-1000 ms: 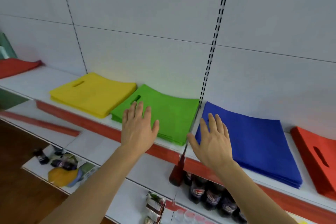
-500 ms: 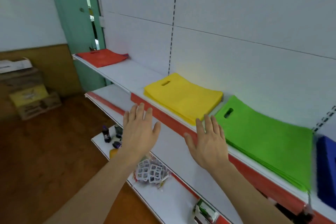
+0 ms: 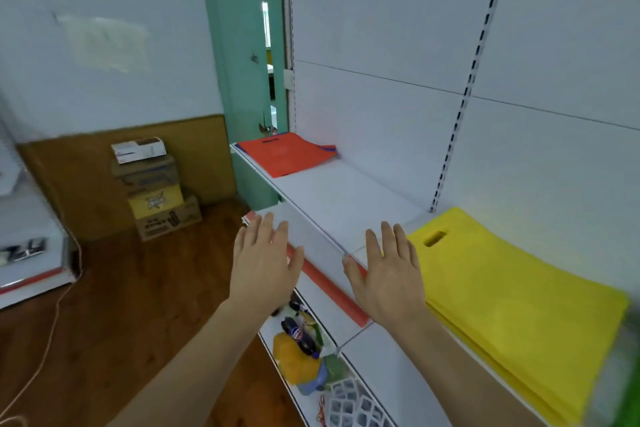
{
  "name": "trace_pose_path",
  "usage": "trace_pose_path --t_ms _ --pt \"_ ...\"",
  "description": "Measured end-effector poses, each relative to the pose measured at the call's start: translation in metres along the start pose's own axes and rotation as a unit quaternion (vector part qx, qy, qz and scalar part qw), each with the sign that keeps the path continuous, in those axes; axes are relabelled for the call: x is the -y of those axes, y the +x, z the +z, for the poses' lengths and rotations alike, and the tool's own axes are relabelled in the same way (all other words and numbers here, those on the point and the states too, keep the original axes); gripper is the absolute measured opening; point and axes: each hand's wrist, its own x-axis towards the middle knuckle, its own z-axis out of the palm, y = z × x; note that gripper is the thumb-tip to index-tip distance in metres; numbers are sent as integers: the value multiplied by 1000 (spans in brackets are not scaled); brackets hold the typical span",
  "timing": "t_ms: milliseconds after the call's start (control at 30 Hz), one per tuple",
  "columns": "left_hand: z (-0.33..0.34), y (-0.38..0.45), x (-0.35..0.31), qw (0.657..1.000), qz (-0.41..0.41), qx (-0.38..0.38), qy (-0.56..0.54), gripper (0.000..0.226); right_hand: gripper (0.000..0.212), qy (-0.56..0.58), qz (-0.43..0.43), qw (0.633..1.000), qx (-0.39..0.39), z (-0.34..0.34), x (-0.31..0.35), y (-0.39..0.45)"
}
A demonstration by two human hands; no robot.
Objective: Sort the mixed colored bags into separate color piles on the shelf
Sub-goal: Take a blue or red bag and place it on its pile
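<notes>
A stack of bags with an orange-red bag (image 3: pixel 285 152) on top lies at the far left end of the white shelf (image 3: pixel 332 198); blue edges show under it. A yellow pile (image 3: pixel 512 302) lies on the shelf at the right, and a blurred strip of the green pile (image 3: pixel 632 388) shows at the right frame edge. My left hand (image 3: pixel 265 265) and my right hand (image 3: pixel 386 279) hover in front of the shelf edge with straight, spread fingers and hold nothing. My right hand is just left of the yellow pile.
Lower shelves (image 3: pixel 377 357) carry bottles, a yellow pouch (image 3: pixel 292 357) and a white grid toy (image 3: pixel 349 406). Stacked cardboard boxes (image 3: pixel 156 191) stand on the wooden floor by the wall. A green door frame (image 3: pixel 242 55) rises behind the shelf's left end. A cable (image 3: pixel 52 322) trails on the floor.
The view has swung left along the shelf: the blue and green piles left the frame, and the orange-topped stack came into view. Both hands stayed open and raised before me.
</notes>
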Motion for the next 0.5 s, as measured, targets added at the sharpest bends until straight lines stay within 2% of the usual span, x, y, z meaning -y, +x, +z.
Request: trace_pose_path --t_ms 267,500 --pt "31 85 93 999 -48 -4 -4 64 86 -2 -34 999 38 59 70 107" --pt "67 182 183 1000 -28 10 -10 65 83 -11 -2 999 45 104 138 202"
